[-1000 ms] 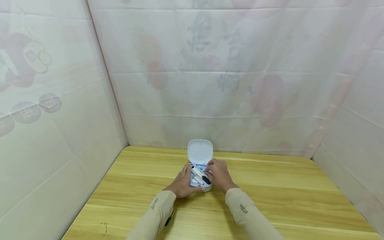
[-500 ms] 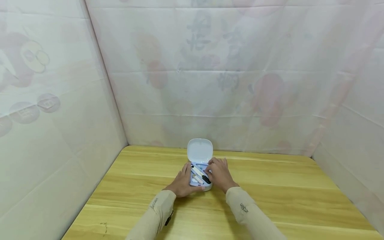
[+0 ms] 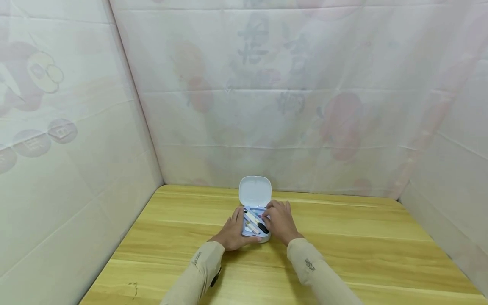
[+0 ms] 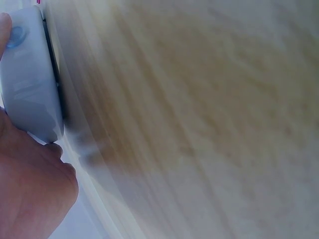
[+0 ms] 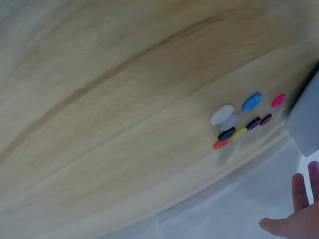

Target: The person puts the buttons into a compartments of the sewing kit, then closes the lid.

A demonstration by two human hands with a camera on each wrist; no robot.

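1. At the far left we see a pale printed sheet (image 3: 76, 127) walling the left side of the wooden desk (image 3: 343, 237); the same cloth runs across the back and down the right.
2. Our left hand (image 3: 231, 232) lies against the left side of the small white case (image 3: 256, 237). In the left wrist view the palm (image 4: 30, 194) presses the case's rounded shell (image 4: 27, 84) and a fingertip curls over its top edge, so this grip is wrapped around the case.
3. The case stands on the desk near the middle, its lid (image 3: 254, 191) raised upright at the far side. In its tray lie a white tool with a black end (image 3: 256, 221) and small coloured bits, too small to tell.
4. Our right hand (image 3: 280, 221) rests on the case's right side, fingers bent over the tray's edge; we cannot tell whether this grip pinches anything.
5. The right wrist view shows loose coloured buttons (image 5: 241, 122) clustered on the desk beside the case's corner (image 5: 304, 124).
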